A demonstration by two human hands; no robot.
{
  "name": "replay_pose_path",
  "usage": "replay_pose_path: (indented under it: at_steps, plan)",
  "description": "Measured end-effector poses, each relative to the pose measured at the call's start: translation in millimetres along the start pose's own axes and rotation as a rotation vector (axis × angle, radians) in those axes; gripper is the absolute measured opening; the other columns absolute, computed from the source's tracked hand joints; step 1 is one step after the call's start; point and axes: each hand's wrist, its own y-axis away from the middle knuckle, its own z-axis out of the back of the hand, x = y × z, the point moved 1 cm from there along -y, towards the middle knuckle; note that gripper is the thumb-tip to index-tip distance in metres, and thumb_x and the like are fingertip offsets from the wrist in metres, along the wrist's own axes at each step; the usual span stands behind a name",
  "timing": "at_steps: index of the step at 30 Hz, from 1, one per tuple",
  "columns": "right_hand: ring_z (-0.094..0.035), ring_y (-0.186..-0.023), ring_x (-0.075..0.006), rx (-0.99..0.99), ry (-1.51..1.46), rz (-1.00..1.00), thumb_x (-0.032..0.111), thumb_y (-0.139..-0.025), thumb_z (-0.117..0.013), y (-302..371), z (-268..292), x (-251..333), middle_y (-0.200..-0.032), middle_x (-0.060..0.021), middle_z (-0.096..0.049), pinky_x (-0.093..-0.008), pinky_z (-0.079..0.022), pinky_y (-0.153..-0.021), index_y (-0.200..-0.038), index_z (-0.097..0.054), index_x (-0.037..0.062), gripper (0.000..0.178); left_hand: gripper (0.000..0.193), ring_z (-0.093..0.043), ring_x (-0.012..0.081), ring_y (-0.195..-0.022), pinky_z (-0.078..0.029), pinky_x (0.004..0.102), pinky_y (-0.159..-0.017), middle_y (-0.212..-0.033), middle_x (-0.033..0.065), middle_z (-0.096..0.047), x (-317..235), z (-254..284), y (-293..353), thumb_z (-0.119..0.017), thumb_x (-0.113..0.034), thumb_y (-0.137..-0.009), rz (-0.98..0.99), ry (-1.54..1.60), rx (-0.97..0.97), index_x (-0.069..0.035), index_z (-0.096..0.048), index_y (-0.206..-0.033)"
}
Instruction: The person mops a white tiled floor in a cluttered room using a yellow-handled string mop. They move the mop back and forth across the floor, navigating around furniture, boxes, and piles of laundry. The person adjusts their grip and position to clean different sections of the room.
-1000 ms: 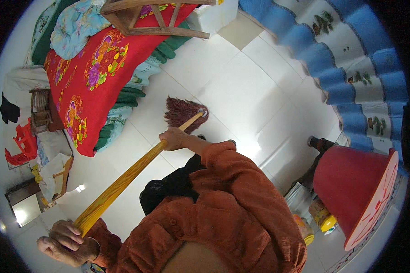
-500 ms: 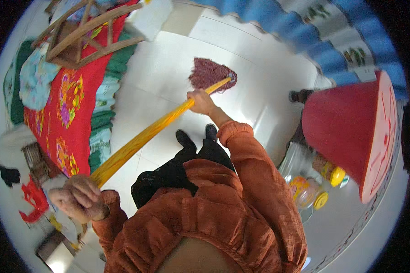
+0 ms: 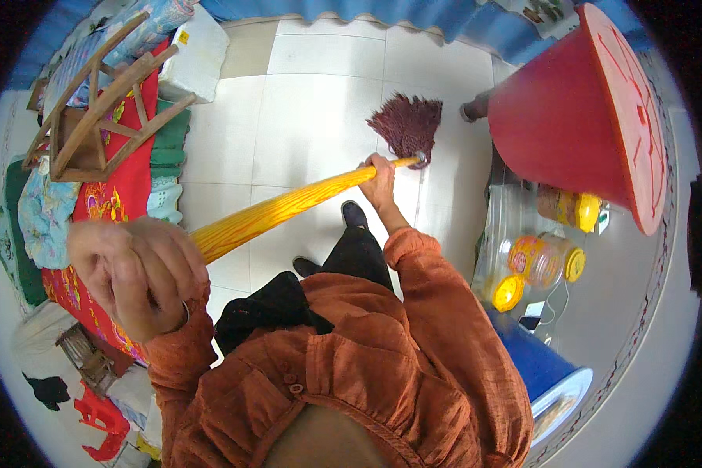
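Mop head (image 3: 408, 129) has shifted rightward in the frame since the view 0.5 s earlier; its dark red strands, which fanned to the left, now fan toward the top. Camera view has also turned: the red tub (image 3: 558, 117) sits higher at upper right, and a blue container (image 3: 534, 359) has come into sight at lower right. Of the 2 dark shoes, the right shoe (image 3: 354, 214) is now clearly ahead of the left shoe (image 3: 306, 267). Consequence for the mopping, as judged: a stretch of white tiled floor (image 3: 312, 109) nearer the tub is being worked. At present the mop head lies on the tiles, upper centre-right, near the tub. Its yellow wood-grained handle (image 3: 281, 205) slopes down to the left. Right hand (image 3: 380, 181), at centre, has its fingers closed around the handle just short of the mop head, with no opening visible. Left hand (image 3: 136, 273), at left and slightly blurred, has its fingers curled tightly at the handle's upper end; the contact inside that fist is hidden. To the left, a wooden frame (image 3: 117, 97) rests on the red-covered bed (image 3: 132, 179).
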Motion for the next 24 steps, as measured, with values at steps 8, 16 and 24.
replay_pose_path:
  at_steps: [8,16,24]
  plan:
    - [-0.051,-0.064,-0.039,-0.118,0.05,-0.183,0.007,-0.066,-0.059,169,-18,41,-0.064,-0.0206,-0.054,-0.0453,-0.038,-0.061,-0.066,-0.05,-0.0011,0.012,0.023,-0.028,0.0074,-0.036,-0.033,0.0228,-0.041,-0.047,-0.0037,-0.03,-28,51,61,-0.03,-0.023,-0.091,0.288,-0.032,-0.306,-0.004,-0.042,-0.091]
    - [-0.059,-0.069,-0.035,0.24,-0.084,-0.149,0.011,-0.07,-0.062,249,-47,99,-0.072,-0.0201,-0.059,-0.0378,-0.046,-0.062,-0.072,-0.059,-0.0011,0.013,0.034,-0.026,0.0072,-0.037,-0.032,0.0215,-0.041,-0.044,-0.0052,-0.03,-71,93,84,-0.035,-0.032,-0.093,0.298,0.221,-0.095,-0.013,-0.033,-0.065]
    - [-0.055,-0.062,-0.0194,0.046,-0.265,-0.002,0.002,-0.075,-0.061,208,-94,158,-0.067,-0.0109,-0.056,-0.0297,-0.044,-0.06,-0.089,-0.062,-0.0028,0.015,0.029,-0.052,0.0152,-0.042,-0.047,0.0266,-0.042,-0.055,0.0067,-0.054,-119,154,65,-0.057,-0.014,-0.082,0.111,0.462,0.637,-0.007,-0.043,-0.057]
